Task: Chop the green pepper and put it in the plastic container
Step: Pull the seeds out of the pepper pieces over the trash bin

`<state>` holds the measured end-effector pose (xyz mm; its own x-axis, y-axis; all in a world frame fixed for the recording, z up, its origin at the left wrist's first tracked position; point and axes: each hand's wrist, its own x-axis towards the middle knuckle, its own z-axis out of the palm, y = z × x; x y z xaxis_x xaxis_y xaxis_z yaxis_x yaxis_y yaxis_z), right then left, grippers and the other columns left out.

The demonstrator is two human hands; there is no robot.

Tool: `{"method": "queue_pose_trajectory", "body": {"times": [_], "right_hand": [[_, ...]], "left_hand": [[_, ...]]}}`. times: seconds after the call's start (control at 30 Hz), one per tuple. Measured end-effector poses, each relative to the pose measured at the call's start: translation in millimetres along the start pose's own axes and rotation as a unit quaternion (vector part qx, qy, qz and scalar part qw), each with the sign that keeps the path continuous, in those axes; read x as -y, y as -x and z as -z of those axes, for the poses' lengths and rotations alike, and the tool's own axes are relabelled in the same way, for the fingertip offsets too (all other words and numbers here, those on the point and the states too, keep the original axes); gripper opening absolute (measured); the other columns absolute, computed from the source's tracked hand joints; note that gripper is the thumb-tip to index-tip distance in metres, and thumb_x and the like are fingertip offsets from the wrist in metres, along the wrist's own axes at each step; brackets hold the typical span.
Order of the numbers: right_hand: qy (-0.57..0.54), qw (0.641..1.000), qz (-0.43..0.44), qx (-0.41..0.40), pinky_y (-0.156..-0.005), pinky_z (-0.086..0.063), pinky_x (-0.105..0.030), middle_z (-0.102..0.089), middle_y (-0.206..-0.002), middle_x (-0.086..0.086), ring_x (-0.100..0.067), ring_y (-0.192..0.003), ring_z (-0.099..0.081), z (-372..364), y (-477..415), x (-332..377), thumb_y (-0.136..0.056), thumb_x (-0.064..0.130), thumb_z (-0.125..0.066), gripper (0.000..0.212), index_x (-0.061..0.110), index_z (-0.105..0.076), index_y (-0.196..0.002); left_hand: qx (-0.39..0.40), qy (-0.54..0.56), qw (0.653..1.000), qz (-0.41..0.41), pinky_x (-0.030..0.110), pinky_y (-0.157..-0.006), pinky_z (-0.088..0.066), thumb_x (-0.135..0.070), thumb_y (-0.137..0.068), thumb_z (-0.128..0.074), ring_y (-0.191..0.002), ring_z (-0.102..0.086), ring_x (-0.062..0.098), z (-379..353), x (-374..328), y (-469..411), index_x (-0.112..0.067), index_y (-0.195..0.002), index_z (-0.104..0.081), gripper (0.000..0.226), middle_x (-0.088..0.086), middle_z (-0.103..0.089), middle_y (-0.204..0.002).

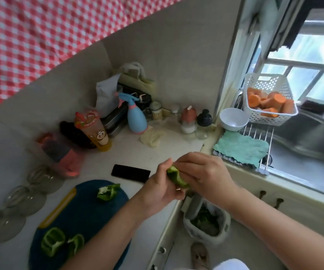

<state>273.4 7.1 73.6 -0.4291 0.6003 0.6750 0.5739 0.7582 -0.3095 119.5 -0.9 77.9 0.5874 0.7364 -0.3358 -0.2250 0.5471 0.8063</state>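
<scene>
Both my hands hold one green pepper piece (176, 177) in the air past the counter's edge, above a grey waste bin (206, 221). My left hand (163, 190) grips it from below, and my right hand (204, 172) has its fingers curled over its top. Three more pepper pieces lie on the dark blue cutting board (91, 213): one at the far side (108, 191) and two at the near side (53, 241), (75, 244). A white plastic basket (268, 98) by the window holds orange carrot chunks. No knife is visible.
A black phone (131, 173) lies on the counter beyond the board. Clear glass cups (21, 199) line the left. Bottles, a blue spray bottle (135, 115) and jars crowd the back. A white bowl (233, 118), teal cloth (241, 149) and sink are at right.
</scene>
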Motion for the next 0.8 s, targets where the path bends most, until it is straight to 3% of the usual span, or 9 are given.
{"method": "queue_pose_trajectory", "body": {"times": [0.1,0.27,0.37,0.47,0.57,0.8], "right_hand": [[0.040,0.999,0.010,-0.018,-0.049,-0.052,-0.032,-0.066,-0.080,-0.005,-0.018,-0.064,-0.063,5,5,-3,-0.089,0.015,-0.060,0.016,0.007,-0.074,-0.088],[0.079,0.996,0.001,-0.032,-0.047,-0.050,-0.033,-0.066,-0.079,-0.005,-0.018,-0.063,-0.062,15,18,-10,-0.084,0.009,-0.065,0.012,0.009,-0.074,-0.091],[0.095,0.995,-0.018,-0.029,-0.045,-0.049,-0.033,-0.064,-0.076,-0.004,-0.018,-0.060,-0.061,19,24,-14,-0.078,0.009,-0.065,0.014,0.010,-0.074,-0.089],[0.110,0.993,-0.038,-0.030,-0.042,-0.048,-0.033,-0.062,-0.074,-0.003,-0.019,-0.057,-0.058,22,29,-16,-0.076,0.015,-0.061,0.015,0.011,-0.074,-0.084],[0.117,0.990,-0.057,-0.046,-0.040,-0.045,-0.031,-0.061,-0.071,-0.003,-0.019,-0.055,-0.056,22,32,-17,-0.079,0.008,-0.057,0.016,0.011,-0.073,-0.080],[-0.002,0.987,-0.150,-0.054,-0.051,-0.051,-0.031,-0.065,-0.078,-0.002,-0.016,-0.063,-0.062,16,40,-24,-0.072,-0.006,-0.070,0.025,0.012,-0.076,-0.089]], "left_hand": [[0.021,0.009,1.000,0.005,0.019,-0.054,-0.043,-0.048,-0.089,-0.033,-0.066,-0.058,0.007,-10,-3,-4,-0.013,-0.103,-0.054,0.043,0.001,-0.064,-0.075],[0.022,0.071,0.997,0.022,0.023,-0.057,-0.032,-0.048,-0.080,-0.046,-0.064,-0.049,0.010,-21,1,-16,-0.014,-0.096,-0.062,0.041,0.004,-0.055,-0.076],[0.021,0.103,0.994,0.039,0.021,-0.053,-0.035,-0.046,-0.083,-0.037,-0.059,-0.050,0.009,-31,5,-23,-0.018,-0.086,-0.073,0.045,0.003,-0.058,-0.072],[0.023,0.133,0.990,0.045,0.020,-0.054,-0.039,-0.044,-0.083,-0.035,-0.064,-0.053,0.010,-39,9,-30,-0.016,-0.089,-0.074,0.049,0.003,-0.062,-0.077],[0.022,0.160,0.986,0.043,0.021,-0.053,-0.045,-0.042,-0.084,-0.036,-0.064,-0.057,0.011,-43,11,-33,-0.011,-0.091,-0.070,0.046,0.006,-0.063,-0.079],[0.013,0.083,0.996,0.035,0.022,-0.058,-0.037,-0.039,-0.084,-0.037,-0.065,-0.048,0.010,-38,20,-37,-0.013,-0.101,-0.058,0.038,0.004,-0.057,-0.077]]}}
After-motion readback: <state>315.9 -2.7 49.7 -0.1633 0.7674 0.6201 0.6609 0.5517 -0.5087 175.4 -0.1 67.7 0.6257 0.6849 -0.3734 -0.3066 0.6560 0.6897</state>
